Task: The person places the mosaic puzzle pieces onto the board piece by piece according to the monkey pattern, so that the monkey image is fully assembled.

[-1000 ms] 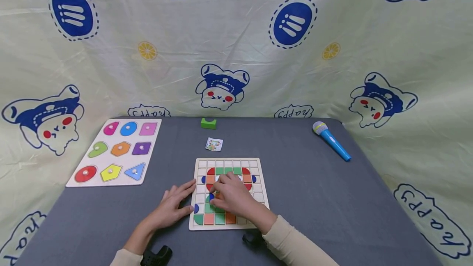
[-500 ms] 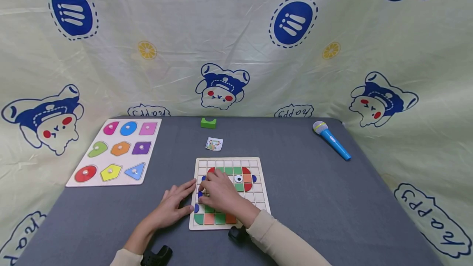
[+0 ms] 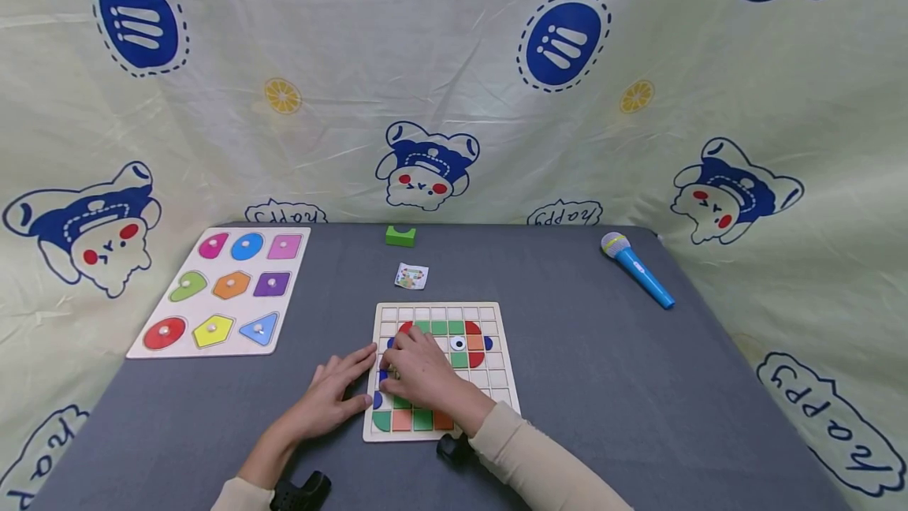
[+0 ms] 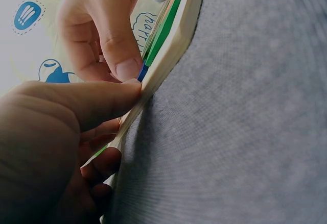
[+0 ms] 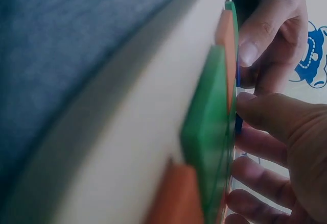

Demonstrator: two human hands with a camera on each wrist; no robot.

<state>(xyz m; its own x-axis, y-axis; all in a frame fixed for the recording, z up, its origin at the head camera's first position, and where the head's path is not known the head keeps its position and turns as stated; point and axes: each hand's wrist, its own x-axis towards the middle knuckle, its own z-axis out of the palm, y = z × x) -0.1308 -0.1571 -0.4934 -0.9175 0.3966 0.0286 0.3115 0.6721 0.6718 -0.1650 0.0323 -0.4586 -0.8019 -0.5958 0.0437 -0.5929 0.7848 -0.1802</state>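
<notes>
A wooden grid board (image 3: 502, 378) lies on the table, with green, orange, red and blue pieces and a round eye piece (image 3: 457, 343) set in its squares. My right hand (image 3: 429, 375) is over the board's left side, thumb and index finger pinching a small blue piece (image 5: 239, 124) at the left columns; its full shape is hidden. The hand also covers several squares beneath it. My left hand (image 3: 328, 399) rests at the board's left edge with fingers extended, fingertips and thumb touching the rim. A blue half-round piece (image 3: 377, 400) sits near that thumb.
At the left lies a white shape-puzzle board (image 3: 273, 310) with knobbed pieces. Beyond the grid board are a small printed card (image 3: 411, 276) and a green arch block (image 3: 400, 237). A blue toy microphone (image 3: 641, 274) lies at the right. A printed cloth hangs behind the table.
My right hand has moved left across the board with the blue piece, uncovering the eye piece and squares to the right. Over the last half second it barely shifts. My left hand stays put.
</notes>
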